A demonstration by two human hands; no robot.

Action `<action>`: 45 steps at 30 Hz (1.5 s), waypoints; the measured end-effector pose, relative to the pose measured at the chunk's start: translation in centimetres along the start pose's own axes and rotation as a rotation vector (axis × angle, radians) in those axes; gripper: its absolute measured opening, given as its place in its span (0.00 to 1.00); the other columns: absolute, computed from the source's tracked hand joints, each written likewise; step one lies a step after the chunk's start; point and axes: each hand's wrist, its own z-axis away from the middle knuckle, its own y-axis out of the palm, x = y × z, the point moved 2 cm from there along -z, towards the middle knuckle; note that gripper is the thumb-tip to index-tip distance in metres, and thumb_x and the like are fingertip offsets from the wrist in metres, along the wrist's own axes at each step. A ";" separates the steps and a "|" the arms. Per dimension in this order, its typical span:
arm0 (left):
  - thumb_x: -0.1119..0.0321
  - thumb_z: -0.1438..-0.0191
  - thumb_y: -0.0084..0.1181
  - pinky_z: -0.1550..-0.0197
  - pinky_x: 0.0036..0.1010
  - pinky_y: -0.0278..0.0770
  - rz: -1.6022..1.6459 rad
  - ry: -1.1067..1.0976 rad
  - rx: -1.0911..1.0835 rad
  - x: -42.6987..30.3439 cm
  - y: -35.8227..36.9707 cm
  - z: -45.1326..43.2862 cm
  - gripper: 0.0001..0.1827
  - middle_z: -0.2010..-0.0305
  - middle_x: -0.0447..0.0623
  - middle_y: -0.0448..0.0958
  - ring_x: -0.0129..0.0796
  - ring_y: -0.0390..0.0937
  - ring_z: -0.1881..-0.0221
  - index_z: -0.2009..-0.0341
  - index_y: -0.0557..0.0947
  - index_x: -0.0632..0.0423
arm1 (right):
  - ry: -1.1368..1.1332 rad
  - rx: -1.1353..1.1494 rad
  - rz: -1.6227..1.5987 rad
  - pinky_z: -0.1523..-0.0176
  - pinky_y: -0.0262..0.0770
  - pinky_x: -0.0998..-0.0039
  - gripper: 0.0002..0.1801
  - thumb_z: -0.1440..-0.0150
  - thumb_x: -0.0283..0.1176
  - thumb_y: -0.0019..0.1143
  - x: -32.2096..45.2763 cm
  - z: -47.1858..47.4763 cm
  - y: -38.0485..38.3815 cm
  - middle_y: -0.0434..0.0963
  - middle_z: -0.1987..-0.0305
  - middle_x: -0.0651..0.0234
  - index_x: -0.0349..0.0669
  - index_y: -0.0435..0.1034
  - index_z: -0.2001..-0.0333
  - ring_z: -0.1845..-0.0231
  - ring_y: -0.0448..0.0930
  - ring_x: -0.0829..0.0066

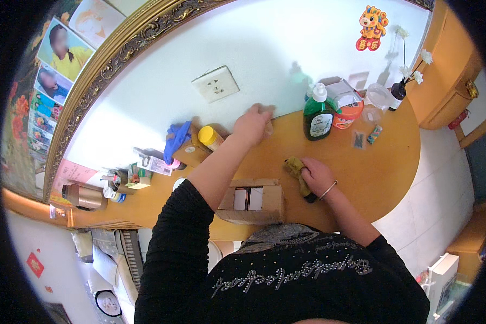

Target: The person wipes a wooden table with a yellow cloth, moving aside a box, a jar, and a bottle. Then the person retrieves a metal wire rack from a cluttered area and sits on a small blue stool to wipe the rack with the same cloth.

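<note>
My right hand (pixel 318 176) grips a crumpled olive-green cloth (pixel 295 167) with a dark end, resting on the wooden tabletop (pixel 360 182). Reaching to the table's back edge, my left hand (pixel 254 123) is close to the white wall (pixel 263 56). Its fingers are bent and slightly blurred, and whether they hold anything is hidden. A yellow-capped container (pixel 210 137) stands left of that forearm. Near my body sits an open cardboard box (pixel 249 201) with white items inside. To the right of my left hand is a green pump bottle (pixel 319 117).
Beside the bottle stand an orange tub (pixel 348 115), a clear plastic container (pixel 378 96) and a dark vase (pixel 397 95) with white flowers. Small packets (pixel 359 139) lie in front. Leftward are a blue glove (pixel 177 139) on a carton (pixel 191 148), small boxes (pixel 156 164) and a bronze-coloured canister (pixel 85 197).
</note>
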 end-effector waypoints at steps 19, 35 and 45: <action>0.64 0.62 0.70 0.64 0.27 0.72 0.865 0.050 -0.107 -1.3 -5.9 10.2 0.26 0.64 0.49 0.72 0.33 0.70 0.67 0.57 0.75 0.56 | -0.395 -0.122 -0.153 0.43 0.64 0.62 0.30 0.47 0.32 0.51 8.6 -5.0 -1.8 0.69 0.45 0.55 0.39 0.59 0.40 0.47 0.70 0.59; 0.79 0.56 0.63 0.53 0.27 0.76 0.759 0.460 -0.110 -2.7 -8.1 12.3 0.25 0.48 0.49 0.66 0.32 0.71 0.52 0.51 0.74 0.51 | 0.383 0.468 -1.745 0.54 0.77 0.69 0.32 0.43 0.47 0.49 6.3 -3.4 -1.5 0.76 0.52 0.62 0.39 0.60 0.40 0.56 0.79 0.69; 0.77 0.58 0.63 0.57 0.28 0.75 1.000 0.038 -0.274 0.5 -5.1 9.9 0.26 0.54 0.50 0.67 0.35 0.70 0.59 0.52 0.71 0.52 | 0.365 0.264 -1.508 0.49 0.74 0.73 0.29 0.45 0.31 0.54 4.1 -1.9 -1.5 0.73 0.49 0.64 0.37 0.58 0.40 0.52 0.77 0.73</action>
